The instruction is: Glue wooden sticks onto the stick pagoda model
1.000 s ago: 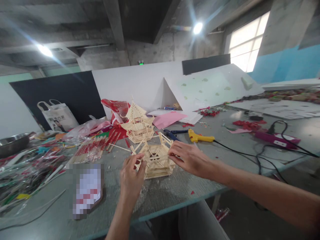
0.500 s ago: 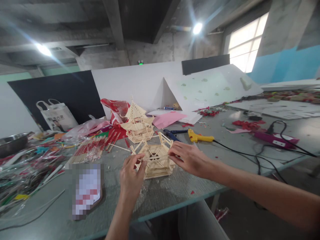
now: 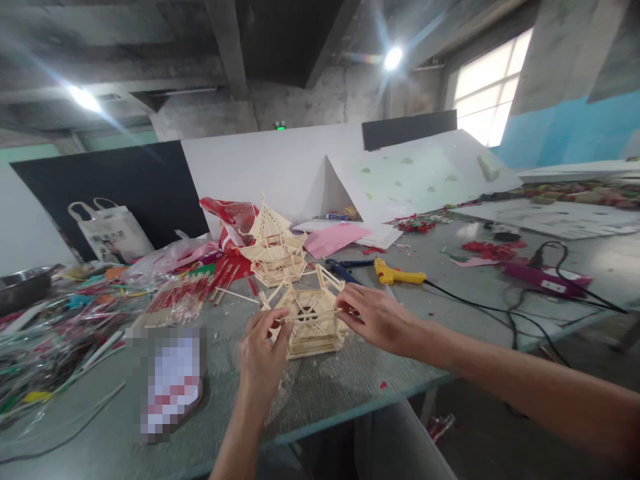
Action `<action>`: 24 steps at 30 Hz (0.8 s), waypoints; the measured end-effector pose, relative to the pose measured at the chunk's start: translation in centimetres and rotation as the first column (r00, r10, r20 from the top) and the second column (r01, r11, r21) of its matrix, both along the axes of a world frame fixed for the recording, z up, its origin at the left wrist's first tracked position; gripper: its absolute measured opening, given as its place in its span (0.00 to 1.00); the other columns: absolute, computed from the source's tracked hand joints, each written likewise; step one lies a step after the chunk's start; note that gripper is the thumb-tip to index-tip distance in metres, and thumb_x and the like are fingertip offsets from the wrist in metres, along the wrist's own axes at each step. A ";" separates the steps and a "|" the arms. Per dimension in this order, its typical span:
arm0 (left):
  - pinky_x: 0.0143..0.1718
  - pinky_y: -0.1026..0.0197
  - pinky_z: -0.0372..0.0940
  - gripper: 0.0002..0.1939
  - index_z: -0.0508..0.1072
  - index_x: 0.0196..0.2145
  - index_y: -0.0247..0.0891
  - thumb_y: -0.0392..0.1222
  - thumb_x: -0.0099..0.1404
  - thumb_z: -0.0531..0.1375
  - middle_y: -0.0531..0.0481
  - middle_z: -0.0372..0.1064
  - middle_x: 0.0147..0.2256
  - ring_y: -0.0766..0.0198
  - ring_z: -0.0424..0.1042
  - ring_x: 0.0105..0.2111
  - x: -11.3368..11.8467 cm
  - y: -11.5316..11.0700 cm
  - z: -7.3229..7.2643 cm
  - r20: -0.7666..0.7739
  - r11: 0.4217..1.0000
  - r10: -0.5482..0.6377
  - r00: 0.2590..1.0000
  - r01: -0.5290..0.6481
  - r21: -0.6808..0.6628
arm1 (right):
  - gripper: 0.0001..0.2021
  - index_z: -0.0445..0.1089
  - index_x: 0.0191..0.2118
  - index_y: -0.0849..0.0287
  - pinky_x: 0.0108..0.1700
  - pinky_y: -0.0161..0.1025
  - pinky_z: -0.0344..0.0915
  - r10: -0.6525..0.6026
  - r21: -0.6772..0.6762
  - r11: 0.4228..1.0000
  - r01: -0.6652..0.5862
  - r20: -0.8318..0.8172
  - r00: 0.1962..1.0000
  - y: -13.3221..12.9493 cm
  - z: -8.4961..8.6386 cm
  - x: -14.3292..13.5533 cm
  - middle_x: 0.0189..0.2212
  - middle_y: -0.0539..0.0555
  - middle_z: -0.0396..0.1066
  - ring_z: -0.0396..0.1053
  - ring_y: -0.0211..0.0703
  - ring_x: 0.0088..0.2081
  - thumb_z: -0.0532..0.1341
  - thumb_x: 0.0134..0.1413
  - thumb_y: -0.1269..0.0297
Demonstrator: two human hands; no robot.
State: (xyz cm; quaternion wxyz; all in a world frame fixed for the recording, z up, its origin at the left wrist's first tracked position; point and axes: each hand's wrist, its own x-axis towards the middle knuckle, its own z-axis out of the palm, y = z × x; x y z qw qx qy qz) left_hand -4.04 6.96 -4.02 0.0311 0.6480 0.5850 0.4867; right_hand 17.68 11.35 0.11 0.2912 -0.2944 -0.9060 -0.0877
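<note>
A thin pale wooden stick (image 3: 314,315) runs level between my two hands, across the near side of a many-sided stick structure (image 3: 314,345). My left hand (image 3: 264,347) pinches the stick's left end between thumb and fingers. At the right end, the closed fingers of my right hand (image 3: 375,319) grip the same stick. Whether the stick touches the structure, I cannot tell. Raised stick frames stand around the structure's far rim. Just behind it rises a tiered stick pagoda (image 3: 275,243) with a pointed roof.
A yellow glue gun (image 3: 400,275) lies right of the structure, its cord trailing to a purple power strip (image 3: 547,279). Blue-handled pliers (image 3: 345,270) lie behind my right hand. Wrapped stick bundles (image 3: 183,293), plastic scraps and a blurred-out phone-like object (image 3: 173,387) are at left.
The view has shifted very slightly. Both hands keep their hold on the stick with almost no movement, and the structure stays in place.
</note>
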 end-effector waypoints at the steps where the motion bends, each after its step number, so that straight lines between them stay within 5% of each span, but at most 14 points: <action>1: 0.35 0.61 0.63 0.11 0.72 0.38 0.40 0.43 0.60 0.54 0.49 0.70 0.35 0.65 0.68 0.31 0.0 0.0 0.0 0.002 1.000 0.001 1.000 -0.001 0.000 | 0.02 0.61 0.32 0.60 0.30 0.32 0.53 -0.011 -0.006 1.000 0.011 -0.003 1.000 0.0 0.0 0.0 0.27 0.50 0.64 0.60 0.35 0.28 0.53 0.55 0.71; 24: 0.34 0.59 0.64 0.13 0.71 0.39 0.39 0.46 0.59 0.54 0.49 0.71 0.35 0.63 0.69 0.30 -0.2 0.0 -0.2 0.016 0.999 0.022 1.000 -0.022 -0.023 | 0.03 0.62 0.31 0.61 0.31 0.32 0.53 0.007 0.024 1.000 -0.007 0.002 1.000 0.1 -0.3 -0.1 0.28 0.51 0.64 0.59 0.35 0.28 0.52 0.55 0.72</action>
